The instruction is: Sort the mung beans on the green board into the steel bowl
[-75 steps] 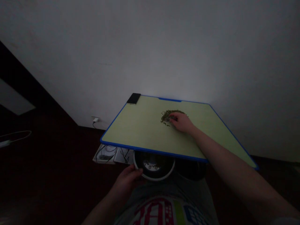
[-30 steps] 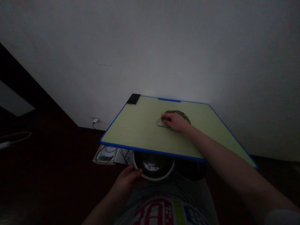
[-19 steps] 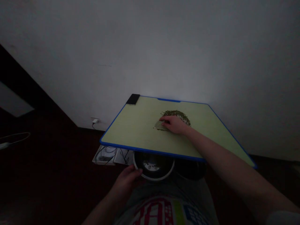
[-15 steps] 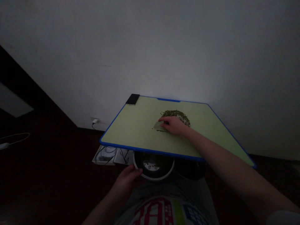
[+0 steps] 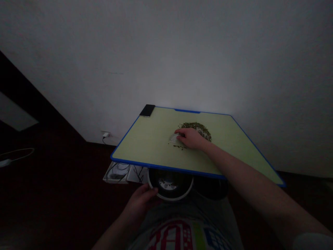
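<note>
My right hand [image 5: 190, 138] is closed on a clear, half-round protractor [image 5: 173, 139] over the pale board [image 5: 148, 146]. A pile of small green and brown grains [image 5: 197, 127] spreads behind and beside that hand, partly hidden by it. A few loose grains [image 5: 179, 147] lie just in front of the protractor. My left hand [image 5: 142, 199] grips the left rim of a metal bowl [image 5: 173, 199], thumb over the edge. The bowl sits below the board's near edge, with some grains at its bottom.
A black phone [image 5: 147, 110] lies at the board's back left corner. Beside the bowl is a dark round vessel [image 5: 212, 189]. Boxes with cables [image 5: 121, 173] stand below left. A plug [image 5: 105, 134] sits in the wall [image 5: 169, 62] behind.
My right hand has shifted slightly left with the protractor, which now tilts differently and exposes more loose grains in front of it. My left hand stays on the bowl's rim.
</note>
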`<state>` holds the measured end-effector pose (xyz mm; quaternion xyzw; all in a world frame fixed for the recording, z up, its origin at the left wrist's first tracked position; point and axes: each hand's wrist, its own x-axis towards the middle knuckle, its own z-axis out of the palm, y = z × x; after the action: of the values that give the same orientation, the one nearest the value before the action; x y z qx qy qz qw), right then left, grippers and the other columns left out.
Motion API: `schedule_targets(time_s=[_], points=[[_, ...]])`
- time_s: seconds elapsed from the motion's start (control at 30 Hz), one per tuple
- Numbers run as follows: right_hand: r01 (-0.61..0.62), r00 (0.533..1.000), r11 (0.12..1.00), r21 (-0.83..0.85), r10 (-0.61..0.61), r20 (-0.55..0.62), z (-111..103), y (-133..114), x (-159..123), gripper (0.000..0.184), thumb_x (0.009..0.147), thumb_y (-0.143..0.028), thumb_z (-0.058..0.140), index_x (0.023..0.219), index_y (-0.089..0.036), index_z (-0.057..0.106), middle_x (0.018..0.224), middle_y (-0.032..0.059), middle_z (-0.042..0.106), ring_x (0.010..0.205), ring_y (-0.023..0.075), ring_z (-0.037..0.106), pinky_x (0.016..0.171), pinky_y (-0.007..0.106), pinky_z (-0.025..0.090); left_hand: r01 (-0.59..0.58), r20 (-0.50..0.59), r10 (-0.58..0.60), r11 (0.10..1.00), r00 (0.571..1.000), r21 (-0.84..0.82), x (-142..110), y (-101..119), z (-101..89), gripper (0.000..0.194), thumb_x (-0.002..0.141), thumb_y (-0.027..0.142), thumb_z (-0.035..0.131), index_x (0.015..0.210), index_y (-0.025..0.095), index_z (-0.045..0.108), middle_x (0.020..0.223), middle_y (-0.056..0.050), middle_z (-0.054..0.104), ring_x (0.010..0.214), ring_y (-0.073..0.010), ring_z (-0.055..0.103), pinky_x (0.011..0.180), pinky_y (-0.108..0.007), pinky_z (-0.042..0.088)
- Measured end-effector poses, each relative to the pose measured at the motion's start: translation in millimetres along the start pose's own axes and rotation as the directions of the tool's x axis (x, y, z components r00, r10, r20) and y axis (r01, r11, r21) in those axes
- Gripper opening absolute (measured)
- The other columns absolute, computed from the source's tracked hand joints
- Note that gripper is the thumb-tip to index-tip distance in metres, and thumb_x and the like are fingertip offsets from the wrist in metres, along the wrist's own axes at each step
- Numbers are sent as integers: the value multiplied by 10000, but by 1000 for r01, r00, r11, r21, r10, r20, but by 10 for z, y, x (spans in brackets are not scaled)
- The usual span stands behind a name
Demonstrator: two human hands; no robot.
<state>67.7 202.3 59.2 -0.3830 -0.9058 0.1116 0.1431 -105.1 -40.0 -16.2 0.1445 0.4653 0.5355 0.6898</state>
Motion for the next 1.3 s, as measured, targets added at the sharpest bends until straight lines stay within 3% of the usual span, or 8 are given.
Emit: schedule_targets(time_s=[0.27,0.4,0.53,0.73,0.97,1.3], points=[[181,978,980,78,-188,86,63,64,226,355,868,-258,486,1190,-189,620,1079,67,680,943,168,609,840,262,420,6,14,-6,1000,1000,3,27,-20,-40,237,706,188,687,936,134,688,950,-125,762,926,-291,691,816,-397,522],[255,953,961,106,-268,144,44,113,229,366,865,-234,482,1203,-181,611,1108,67,671,961,167,606,858,266,419,16,-7,-16,999,1000,-38,5,-17,-13,229,688,180,704,912,131,695,916,-119,769,891,-286,702,829,-399,518],[247,944,958,147,-272,185,27,138,190,362,856,-219,495,1196,-196,615,1101,50,672,944,160,606,844,260,425,17,-4,-17,1000,1000,-19,12,-27,-30,222,701,179,693,918,134,695,931,-119,768,907,-287,698,823,-394,520],[197,958,969,145,-222,179,10,140,88,359,853,-246,496,1184,-192,624,1054,58,685,887,163,613,801,263,436,9,-10,-9,1000,1000,3,2,-3,-12,187,696,187,695,878,142,699,946,-119,765,899,-287,699,820,-399,521],[5,995,1000,13,-6,104,-12,52,-133,339,835,-319,520,1128,-202,646,843,46,694,718,158,602,659,252,415,9,-14,-9,1000,1000,10,6,-5,-5,207,681,200,706,876,132,694,928,-127,764,896,-288,698,811,-397,522],[-208,978,961,-181,208,-18,59,-99,-374,295,846,-395,480,1023,-218,636,850,70,697,742,202,610,625,285,387,-2,-1,2,1000,1000,31,12,-7,-10,201,694,202,698,883,138,704,936,-122,765,870,-283,702,784,-383,523]])
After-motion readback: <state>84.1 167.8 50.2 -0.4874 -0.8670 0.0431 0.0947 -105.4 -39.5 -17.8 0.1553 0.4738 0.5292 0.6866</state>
